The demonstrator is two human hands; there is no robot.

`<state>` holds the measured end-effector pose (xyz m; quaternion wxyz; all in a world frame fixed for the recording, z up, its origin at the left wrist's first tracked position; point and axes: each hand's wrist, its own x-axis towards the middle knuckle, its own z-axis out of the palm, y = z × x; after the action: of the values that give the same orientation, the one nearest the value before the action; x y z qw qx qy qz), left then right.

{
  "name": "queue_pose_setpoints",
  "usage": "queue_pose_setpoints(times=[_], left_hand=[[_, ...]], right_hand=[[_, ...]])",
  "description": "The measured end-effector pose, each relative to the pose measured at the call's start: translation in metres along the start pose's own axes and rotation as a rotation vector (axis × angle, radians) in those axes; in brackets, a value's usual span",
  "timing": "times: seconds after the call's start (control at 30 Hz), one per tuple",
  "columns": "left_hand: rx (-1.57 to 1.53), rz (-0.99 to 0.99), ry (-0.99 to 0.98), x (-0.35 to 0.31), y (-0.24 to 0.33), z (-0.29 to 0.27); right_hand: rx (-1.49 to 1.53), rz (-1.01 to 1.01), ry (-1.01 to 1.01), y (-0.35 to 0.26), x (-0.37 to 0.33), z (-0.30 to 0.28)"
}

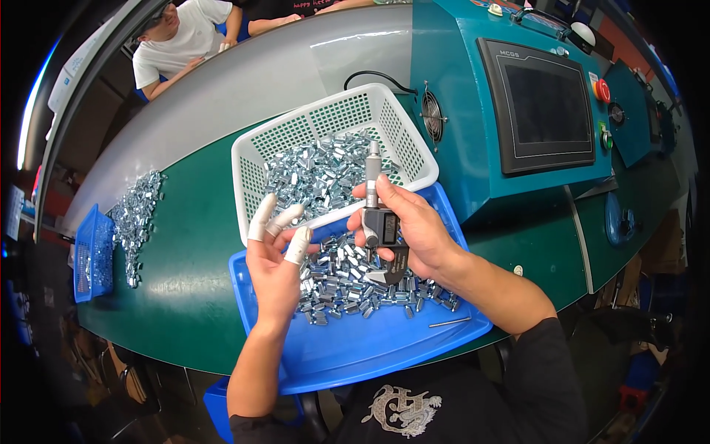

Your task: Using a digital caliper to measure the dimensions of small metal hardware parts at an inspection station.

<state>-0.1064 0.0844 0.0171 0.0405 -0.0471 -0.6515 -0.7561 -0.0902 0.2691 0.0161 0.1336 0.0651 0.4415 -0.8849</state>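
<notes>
My right hand [427, 235] is wrapped round a digital micrometer [381, 223], held nearly upright with its thimble at the top and its curved frame below. My left hand [274, 280] is raised to the left of it, fingers apart, with white finger cots on the thumb and two fingers. I see nothing between those fingers. Both hands hover over a blue tray [336, 364] strewn with small shiny metal pieces [344, 290]. Overlapping the tray's far side is a white plastic basket [242, 174], which holds many more such metal pieces [314, 172].
A thin metal rod [450, 323] lies in the tray's right part. At the far left, a heap of metal pieces [137, 222] spreads beside a small blue basket [93, 255]. A teal machine [464, 148] with a dark screen [546, 103] stands right. Another person [185, 41] sits across the table.
</notes>
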Motion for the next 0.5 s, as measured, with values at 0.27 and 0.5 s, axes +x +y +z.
queue_pose_setpoints(times=[0.27, 0.5], left_hand=[[1.169, 0.235, -0.565, -0.03, -0.022, -0.007], [1.208, 0.257, -0.611, -0.03, -0.034, -0.013]], right_hand=[[0.004, 0.012, -0.003, 0.002, 0.0, 0.002], [-0.001, 0.012, 0.005, 0.002, 0.0, 0.002]])
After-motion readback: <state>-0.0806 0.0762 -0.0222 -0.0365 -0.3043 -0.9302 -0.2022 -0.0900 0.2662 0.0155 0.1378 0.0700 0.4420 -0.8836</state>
